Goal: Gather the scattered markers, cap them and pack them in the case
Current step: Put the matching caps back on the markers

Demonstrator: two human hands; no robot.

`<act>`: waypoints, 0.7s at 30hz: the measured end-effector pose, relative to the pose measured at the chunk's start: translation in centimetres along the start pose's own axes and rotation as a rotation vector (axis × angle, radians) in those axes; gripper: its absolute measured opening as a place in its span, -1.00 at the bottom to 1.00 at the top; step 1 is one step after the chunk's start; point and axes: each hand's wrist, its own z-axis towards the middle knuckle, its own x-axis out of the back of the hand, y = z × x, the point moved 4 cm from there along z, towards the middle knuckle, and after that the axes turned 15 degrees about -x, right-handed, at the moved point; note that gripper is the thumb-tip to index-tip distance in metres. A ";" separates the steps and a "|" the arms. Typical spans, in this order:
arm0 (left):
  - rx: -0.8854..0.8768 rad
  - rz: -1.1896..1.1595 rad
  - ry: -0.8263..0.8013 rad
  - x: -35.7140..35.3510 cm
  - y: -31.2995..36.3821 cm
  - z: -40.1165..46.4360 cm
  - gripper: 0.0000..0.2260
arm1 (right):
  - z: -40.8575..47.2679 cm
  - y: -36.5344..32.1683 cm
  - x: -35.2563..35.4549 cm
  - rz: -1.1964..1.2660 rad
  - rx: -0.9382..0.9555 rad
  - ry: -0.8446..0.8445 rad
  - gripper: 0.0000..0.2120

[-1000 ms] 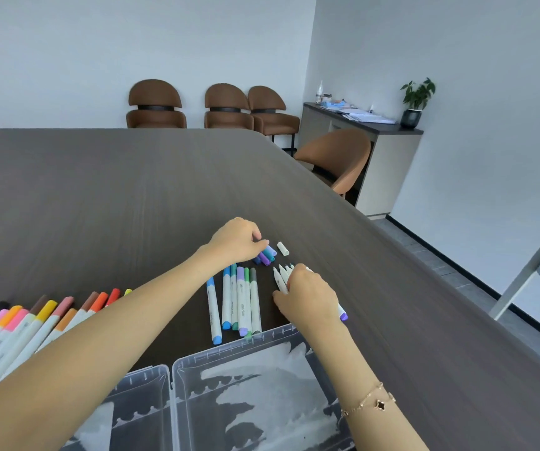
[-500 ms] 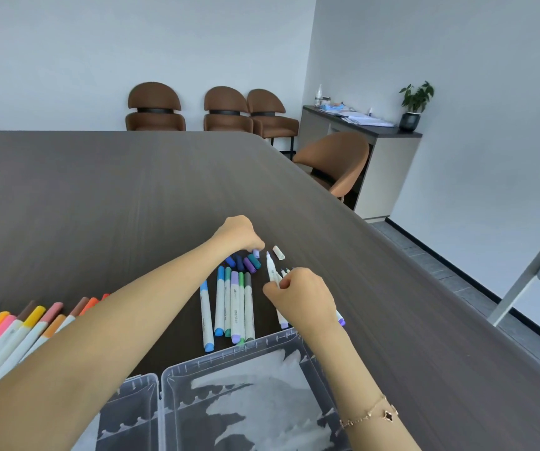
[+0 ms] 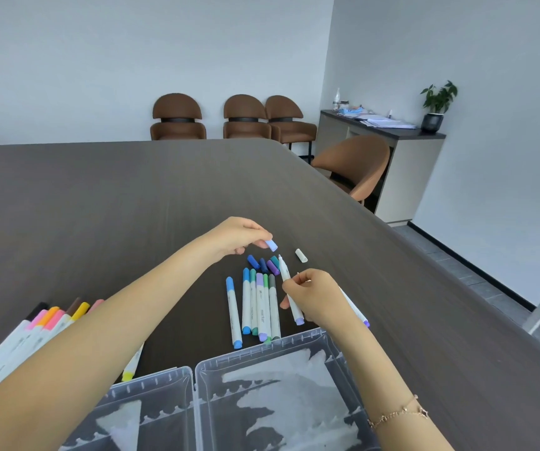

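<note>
capping the lilac marker

warm markers [image 3: 50, 320] fan out at the lower left, and the clear case [image 3: 197, 379] lies open at the bottom edge. at centre the left hand [image 3: 236, 237] pinches a lilac cap [image 3: 271, 245] in its fingertips. below it five capped markers [image 3: 255, 307] lie in a row, loose caps [image 3: 263, 263] just above them. right of centre the right hand [image 3: 314, 299] grips a white marker [image 3: 290, 294], bare tip up, lilac end down. best to line the cap's mouth over the tip, keep the barrel steady and press straight until it seats. a white cap [image 3: 301, 255] lies apart, further right.
</note>
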 end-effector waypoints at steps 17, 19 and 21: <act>-0.204 0.232 -0.107 -2.2 0.2 -0.8 -0.86 | -0.6 -0.2 0.2 -0.014 0.088 -0.061 -0.78; -0.226 0.221 -0.086 -2.2 0.2 -0.9 -0.86 | -0.5 -0.2 0.1 -0.024 0.079 -0.054 -0.79; -0.235 0.219 -0.078 -2.4 0.1 -0.9 -0.87 | -0.4 -0.2 -0.1 -0.009 0.067 -0.044 -0.77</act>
